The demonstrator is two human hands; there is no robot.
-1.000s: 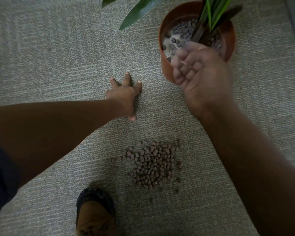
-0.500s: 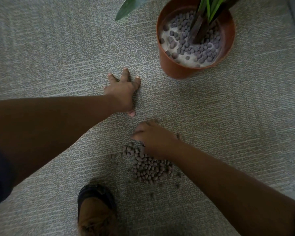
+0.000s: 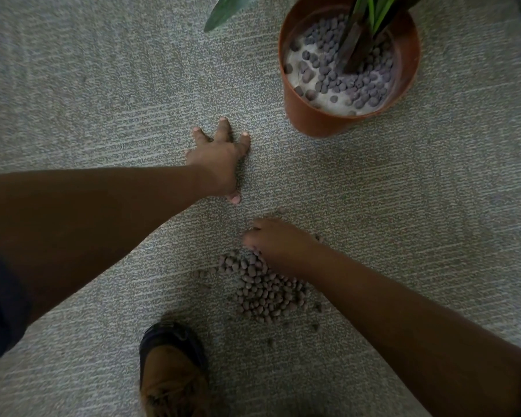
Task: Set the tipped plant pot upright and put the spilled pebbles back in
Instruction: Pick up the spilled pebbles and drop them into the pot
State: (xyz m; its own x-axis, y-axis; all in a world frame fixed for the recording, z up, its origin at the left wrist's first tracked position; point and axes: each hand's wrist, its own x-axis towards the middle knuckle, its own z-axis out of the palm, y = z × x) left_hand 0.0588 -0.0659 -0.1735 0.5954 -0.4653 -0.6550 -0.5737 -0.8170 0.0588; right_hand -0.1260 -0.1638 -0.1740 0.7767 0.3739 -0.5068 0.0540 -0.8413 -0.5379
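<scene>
Curled right hand (image 3: 278,243) gathers loose, light, rolling brown clay pebbles (image 3: 268,291), best scooped from beneath; flat left hand (image 3: 218,159) braces on grey carpet (image 3: 103,100).

A round terracotta-coloured plastic plant pot (image 3: 322,121) stands upright on the grey-green ribbed carpet (image 3: 88,85), well beyond the right hand (image 3: 278,243) and off to the right of the left hand (image 3: 220,159). Dark grey pebbles lie inside it on a pale surface around green leaves (image 3: 373,10). The left hand presses flat on the carpet, fingers spread. The right hand rests, fingers curled, on the far edge of a heap of brownish spilled pebbles (image 3: 266,293). A tan boot with a dark toe (image 3: 173,368) stands nearer than both hands.
</scene>
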